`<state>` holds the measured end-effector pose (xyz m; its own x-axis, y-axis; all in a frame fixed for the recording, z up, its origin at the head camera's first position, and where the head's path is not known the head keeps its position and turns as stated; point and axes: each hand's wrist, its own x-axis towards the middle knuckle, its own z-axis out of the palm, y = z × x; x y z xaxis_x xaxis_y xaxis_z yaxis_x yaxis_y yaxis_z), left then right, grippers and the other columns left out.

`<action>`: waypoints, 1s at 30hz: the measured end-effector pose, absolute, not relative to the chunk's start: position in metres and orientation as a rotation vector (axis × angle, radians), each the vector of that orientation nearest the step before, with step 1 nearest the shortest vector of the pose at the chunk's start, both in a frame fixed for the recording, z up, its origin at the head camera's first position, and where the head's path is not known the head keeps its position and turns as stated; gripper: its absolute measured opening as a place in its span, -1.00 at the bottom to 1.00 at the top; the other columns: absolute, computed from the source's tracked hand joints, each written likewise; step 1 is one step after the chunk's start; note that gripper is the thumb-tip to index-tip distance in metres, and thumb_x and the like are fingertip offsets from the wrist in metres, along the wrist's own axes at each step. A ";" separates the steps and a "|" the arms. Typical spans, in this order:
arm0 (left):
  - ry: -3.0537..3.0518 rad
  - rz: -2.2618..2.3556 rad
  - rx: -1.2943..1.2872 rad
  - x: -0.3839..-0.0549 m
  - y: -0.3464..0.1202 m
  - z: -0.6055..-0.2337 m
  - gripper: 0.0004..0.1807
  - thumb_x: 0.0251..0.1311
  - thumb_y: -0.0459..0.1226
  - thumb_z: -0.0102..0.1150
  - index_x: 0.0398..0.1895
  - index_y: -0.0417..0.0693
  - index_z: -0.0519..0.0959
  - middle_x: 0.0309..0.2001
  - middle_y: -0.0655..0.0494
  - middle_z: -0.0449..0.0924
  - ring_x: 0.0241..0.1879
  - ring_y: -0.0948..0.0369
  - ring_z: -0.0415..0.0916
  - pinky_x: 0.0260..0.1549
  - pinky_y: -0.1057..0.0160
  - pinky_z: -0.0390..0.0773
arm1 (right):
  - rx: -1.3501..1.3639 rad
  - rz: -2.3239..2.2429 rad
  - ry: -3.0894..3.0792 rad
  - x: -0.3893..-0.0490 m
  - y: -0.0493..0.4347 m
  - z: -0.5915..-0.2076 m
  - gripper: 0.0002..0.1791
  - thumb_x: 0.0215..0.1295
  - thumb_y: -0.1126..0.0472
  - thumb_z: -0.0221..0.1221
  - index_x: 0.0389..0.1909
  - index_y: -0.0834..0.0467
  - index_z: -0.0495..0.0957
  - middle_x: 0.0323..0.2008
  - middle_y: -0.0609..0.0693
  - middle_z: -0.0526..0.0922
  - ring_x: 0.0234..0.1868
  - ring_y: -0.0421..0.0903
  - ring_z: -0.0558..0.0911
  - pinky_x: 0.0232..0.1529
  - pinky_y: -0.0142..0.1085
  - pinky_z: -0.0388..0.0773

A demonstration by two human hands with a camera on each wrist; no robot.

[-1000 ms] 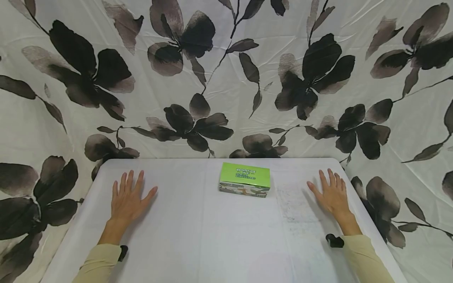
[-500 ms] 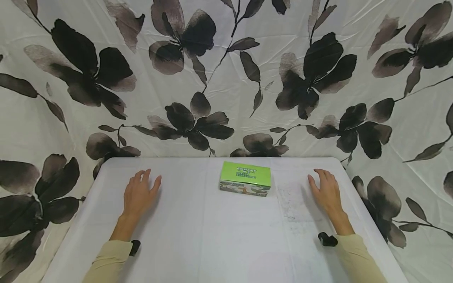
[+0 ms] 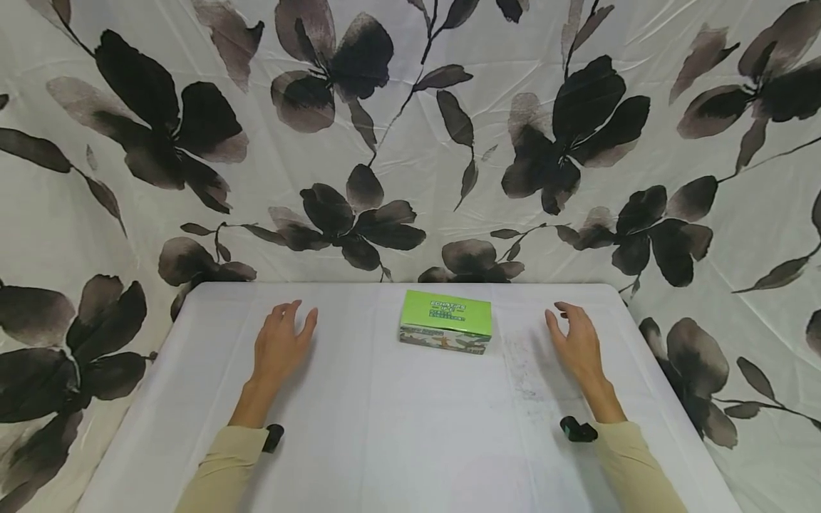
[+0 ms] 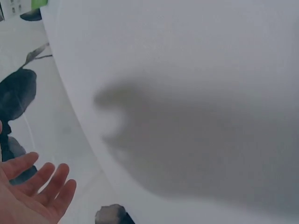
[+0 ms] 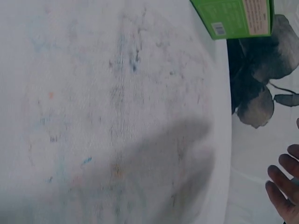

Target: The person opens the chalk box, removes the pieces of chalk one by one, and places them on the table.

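A green box point(image 3: 446, 317) with white lettering on its lid and a patterned front side sits near the far edge of the white table. My left hand point(image 3: 282, 345) hovers over the table to the left of the box, its fingers loosely bent and holding nothing. On the other side, my right hand point(image 3: 575, 345) is also raised above the surface, thumb apart from loosely bent fingers. Neither hand touches the box. Part of the box point(image 5: 233, 17) shows at the top of the right wrist view, with a barcode on its side.
The white table point(image 3: 410, 442) has faint coloured smudges to the right of the box. Behind it hangs a pale cloth point(image 3: 442, 178) printed with dark flowers. A black wrist camera point(image 3: 274, 437) is on the left wrist, and another black camera point(image 3: 579, 429) on the right.
Both hands have lifted from lying flat with spread fingers and moved inward toward the box, the left one farther. Their fingers have relaxed into a bend. The box stays where it was.
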<state>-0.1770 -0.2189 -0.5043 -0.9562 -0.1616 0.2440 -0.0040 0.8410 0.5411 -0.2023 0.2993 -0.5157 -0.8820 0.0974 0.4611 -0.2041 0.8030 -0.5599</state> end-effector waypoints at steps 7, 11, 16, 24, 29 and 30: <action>-2.733 -0.880 0.123 -0.183 -0.200 -0.505 -0.37 0.55 0.03 -0.03 0.35 -0.34 0.45 0.27 -0.39 0.42 0.27 -0.28 0.39 0.20 -0.28 0.41 | 0.097 0.952 -2.494 -0.207 0.282 -0.515 -0.61 0.51 0.16 0.18 0.13 0.39 0.56 0.04 0.33 0.62 0.02 0.30 0.61 0.06 0.13 0.52; -2.745 -0.931 0.122 -0.186 -0.190 -0.503 -0.35 0.55 0.06 -0.07 0.36 -0.32 0.44 0.28 -0.35 0.42 0.30 -0.25 0.38 0.24 -0.26 0.39 | 0.118 0.998 -2.481 -0.210 0.273 -0.514 -0.61 0.50 0.18 0.19 0.13 0.41 0.56 0.04 0.33 0.63 0.02 0.27 0.62 0.07 0.10 0.53; -2.738 -0.994 0.117 -0.190 -0.177 -0.503 -0.35 0.54 0.08 -0.05 0.36 -0.28 0.45 0.27 -0.30 0.45 0.25 -0.20 0.43 0.19 -0.23 0.44 | 0.125 1.053 -2.485 -0.211 0.264 -0.514 -0.61 0.50 0.17 0.18 0.14 0.40 0.55 0.05 0.32 0.63 0.04 0.27 0.62 0.07 0.08 0.54; -2.721 -1.075 0.092 -0.194 -0.155 -0.506 -0.39 0.54 0.06 -0.03 0.33 -0.26 0.49 0.22 -0.23 0.51 0.09 -0.11 0.56 0.03 -0.14 0.55 | 0.144 1.135 -2.501 -0.213 0.248 -0.515 -0.60 0.52 0.14 0.18 0.16 0.37 0.55 0.06 0.29 0.63 -0.03 0.21 0.65 0.00 0.07 0.59; -2.702 -1.138 0.085 -0.194 -0.143 -0.507 -0.42 0.54 0.03 0.00 0.30 -0.26 0.52 0.18 -0.20 0.55 0.05 -0.08 0.58 -0.02 -0.10 0.56 | 0.138 1.167 -2.524 -0.215 0.236 -0.516 -0.59 0.53 0.11 0.17 0.19 0.34 0.55 0.07 0.25 0.63 -0.09 0.13 0.66 -0.10 -0.05 0.59; -2.700 -1.144 0.081 -0.194 -0.140 -0.508 -0.43 0.54 0.03 0.01 0.29 -0.27 0.53 0.17 -0.20 0.55 0.04 -0.07 0.58 -0.03 -0.10 0.56 | 0.140 1.170 -2.523 -0.216 0.234 -0.516 -0.59 0.53 0.11 0.17 0.19 0.33 0.55 0.07 0.25 0.64 -0.11 0.12 0.65 -0.12 -0.09 0.57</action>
<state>-0.1945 -0.1400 -0.5077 -0.9770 -0.1306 0.1687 0.0303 0.6975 0.7159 -0.2160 0.2343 -0.5163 -0.9321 0.0585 0.3576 -0.2352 0.6529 -0.7200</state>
